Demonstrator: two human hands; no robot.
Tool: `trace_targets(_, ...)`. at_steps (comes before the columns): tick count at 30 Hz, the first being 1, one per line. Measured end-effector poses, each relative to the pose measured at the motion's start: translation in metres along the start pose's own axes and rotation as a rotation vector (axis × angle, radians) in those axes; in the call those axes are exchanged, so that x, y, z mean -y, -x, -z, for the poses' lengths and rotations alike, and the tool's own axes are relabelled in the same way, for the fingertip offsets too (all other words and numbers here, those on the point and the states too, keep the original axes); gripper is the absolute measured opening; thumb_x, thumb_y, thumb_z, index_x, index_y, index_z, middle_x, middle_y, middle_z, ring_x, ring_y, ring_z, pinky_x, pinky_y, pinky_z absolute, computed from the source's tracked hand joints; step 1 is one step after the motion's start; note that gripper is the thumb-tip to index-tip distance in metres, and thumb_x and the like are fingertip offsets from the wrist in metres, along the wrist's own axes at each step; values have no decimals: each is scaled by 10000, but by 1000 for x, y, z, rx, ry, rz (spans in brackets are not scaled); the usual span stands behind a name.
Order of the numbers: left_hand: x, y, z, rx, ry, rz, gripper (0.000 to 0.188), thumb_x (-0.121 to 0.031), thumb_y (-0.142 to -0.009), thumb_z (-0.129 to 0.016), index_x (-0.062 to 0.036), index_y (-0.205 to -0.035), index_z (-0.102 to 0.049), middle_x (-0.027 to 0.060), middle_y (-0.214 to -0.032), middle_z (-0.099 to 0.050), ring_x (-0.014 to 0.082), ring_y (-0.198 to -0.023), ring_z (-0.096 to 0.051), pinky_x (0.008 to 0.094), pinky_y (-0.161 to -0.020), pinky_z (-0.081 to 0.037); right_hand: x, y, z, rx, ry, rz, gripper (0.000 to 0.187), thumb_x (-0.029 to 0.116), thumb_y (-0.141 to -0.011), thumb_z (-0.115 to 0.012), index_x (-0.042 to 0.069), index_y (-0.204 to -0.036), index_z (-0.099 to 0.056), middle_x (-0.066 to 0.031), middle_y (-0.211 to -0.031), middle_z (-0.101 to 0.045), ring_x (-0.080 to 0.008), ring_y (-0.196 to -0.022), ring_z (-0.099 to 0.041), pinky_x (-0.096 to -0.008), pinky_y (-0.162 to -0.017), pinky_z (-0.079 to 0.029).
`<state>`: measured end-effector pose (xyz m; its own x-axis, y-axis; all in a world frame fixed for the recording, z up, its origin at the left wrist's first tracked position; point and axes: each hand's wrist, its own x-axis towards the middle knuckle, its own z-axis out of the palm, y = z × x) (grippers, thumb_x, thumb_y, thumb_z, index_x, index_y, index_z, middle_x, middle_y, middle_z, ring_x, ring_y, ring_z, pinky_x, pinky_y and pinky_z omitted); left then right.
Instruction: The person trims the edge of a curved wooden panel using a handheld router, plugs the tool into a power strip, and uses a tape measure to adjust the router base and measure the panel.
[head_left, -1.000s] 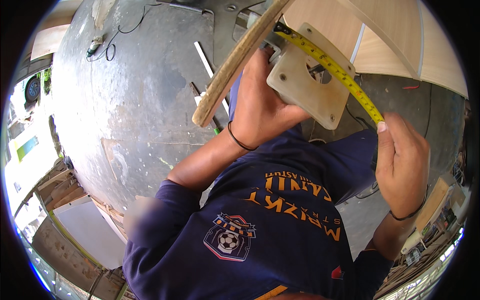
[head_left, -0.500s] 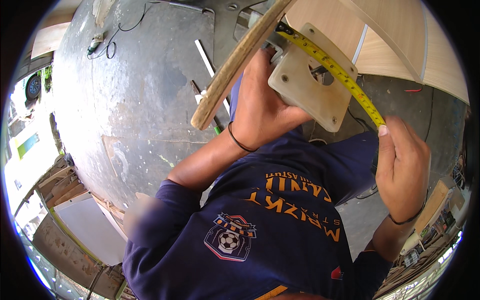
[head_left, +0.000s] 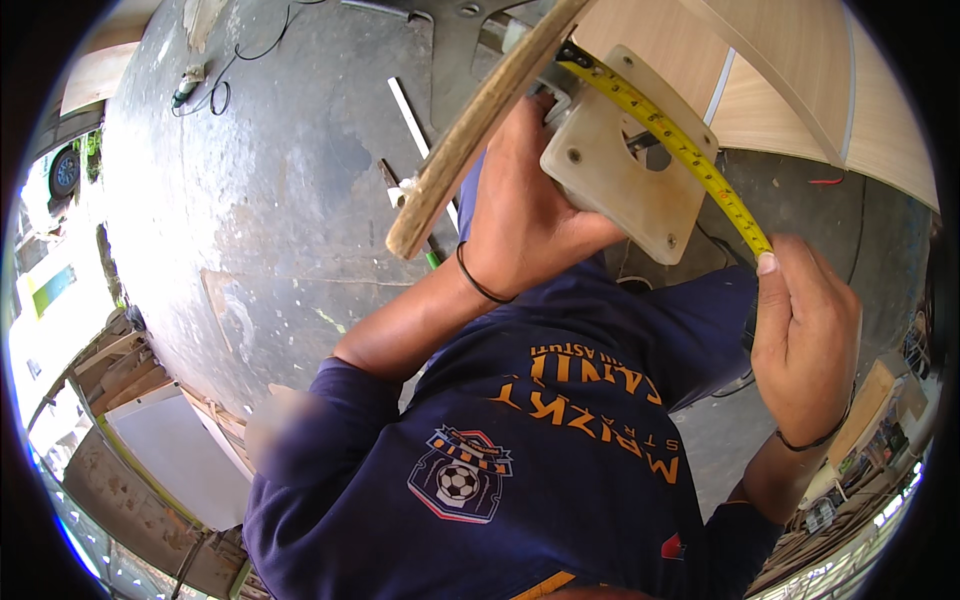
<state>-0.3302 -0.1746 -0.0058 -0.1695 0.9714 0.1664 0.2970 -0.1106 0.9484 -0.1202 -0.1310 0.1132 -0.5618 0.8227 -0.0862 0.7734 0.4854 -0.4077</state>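
Overhead, taut yellow tape measure.

Both hands raised, fingers curled.

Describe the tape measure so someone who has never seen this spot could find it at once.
Start at the pale square plate gripped by the left hand. The tape measure runs as a yellow band slanting across it, down to the right hand. Its black markings set it apart from the plain curved wooden strip alongside.
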Motion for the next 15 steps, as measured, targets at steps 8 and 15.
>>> trace_targets(8,0,1,-2,-73,19,-23,801,-265,-557,-875,72,-1123,-419,201,-984,-587,315,-897,-607,374,-771,-478,2,1,-1,-4,14,16,56,29,-876,-516,-6,-852,-552,-176,-718,-563,-386,-590,-551,-415,-504,-410)
trace_targets(15,3,4,-4,-82,19,-10,812,-271,-549,-871,84,-1130,-430,207,-983,-586,315,-885,-604,378,-769,-478,4,3,0,3,22,12,58,32,-880,-518,-7,-854,-552,-177,-721,-563,-388,-594,-551,-418,-506,-408)
